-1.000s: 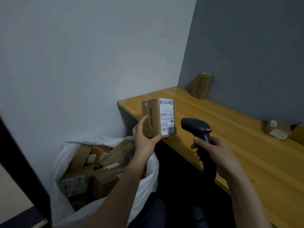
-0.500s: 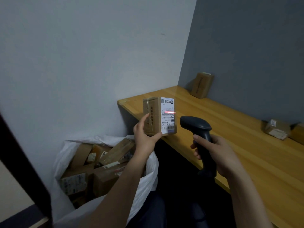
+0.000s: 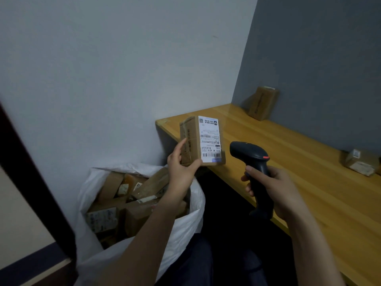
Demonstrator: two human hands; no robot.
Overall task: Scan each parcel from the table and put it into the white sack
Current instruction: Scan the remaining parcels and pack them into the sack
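My left hand (image 3: 181, 164) holds a small cardboard parcel (image 3: 201, 140) upright by its lower left corner, its white barcode label facing the scanner. My right hand (image 3: 270, 188) grips the handle of a black barcode scanner (image 3: 250, 156), whose head points left at the label from a short gap. No red line shows on the label. Below my left arm stands the white sack (image 3: 185, 226), open and holding several cardboard parcels. The wooden table (image 3: 309, 182) runs along the right.
A brown parcel (image 3: 262, 103) leans on the grey wall at the table's far end. Another small parcel (image 3: 361, 162) lies at the right edge of the table. A dark door frame (image 3: 31, 172) crosses the left side. My dark trousers fill the bottom middle.
The red scan line that lay across the label half a second ago is gone. Parcel and scanner have barely moved.
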